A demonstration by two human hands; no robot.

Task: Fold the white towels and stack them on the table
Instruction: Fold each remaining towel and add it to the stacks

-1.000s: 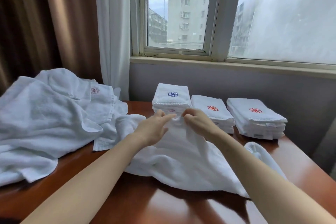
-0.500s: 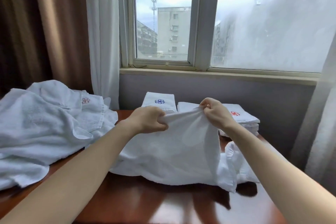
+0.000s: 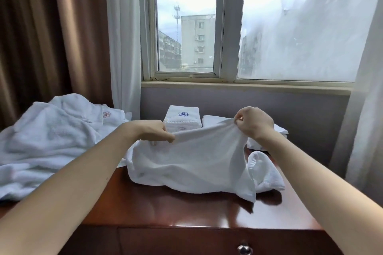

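A loose white towel hangs between my hands above the wooden table, its lower part resting on the top. My left hand pinches its upper edge at the left, and my right hand grips the same edge higher at the right. Behind the towel stands a stack of folded towels with a blue flower mark. Two more folded stacks lie to its right, mostly hidden by the towel and my right hand.
A heap of unfolded white towels covers the table's left side. A grey wall and window sill rise behind the table. Curtains hang at left and at right. A drawer knob shows on the table's front.
My hands have moved apart along the towel's upper edge and lifted it, the right hand rising higher. The view has tilted up and closer to the table.
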